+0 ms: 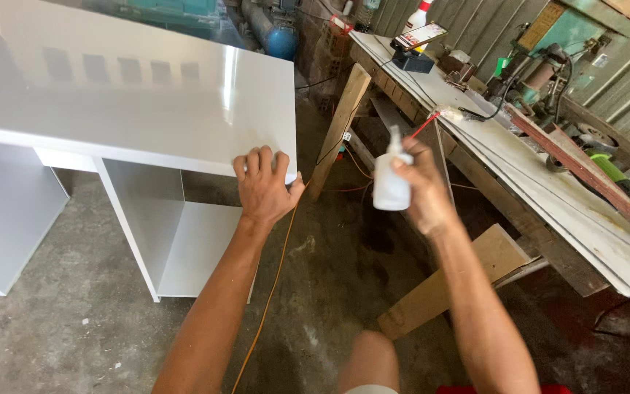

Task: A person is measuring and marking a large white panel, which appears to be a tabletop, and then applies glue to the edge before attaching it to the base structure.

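Note:
My left hand [264,186] grips the near right corner of a glossy white desk top [133,95], fingers over the edge. My right hand [423,191] holds a small white plastic squeeze bottle [390,182] with a pointed nozzle, upright, in the air to the right of the desk corner. The bottle is apart from the desk. Below the top, the white desk has an open shelf compartment [184,248] and side panels.
A long workbench [548,190] with white boards runs along the right, carrying a phone on a stand [417,36], tools and a machine [541,76]. Wooden planks [340,124] lean by it. An orange cable [271,292] trails on the concrete floor. My knee [370,361] shows below.

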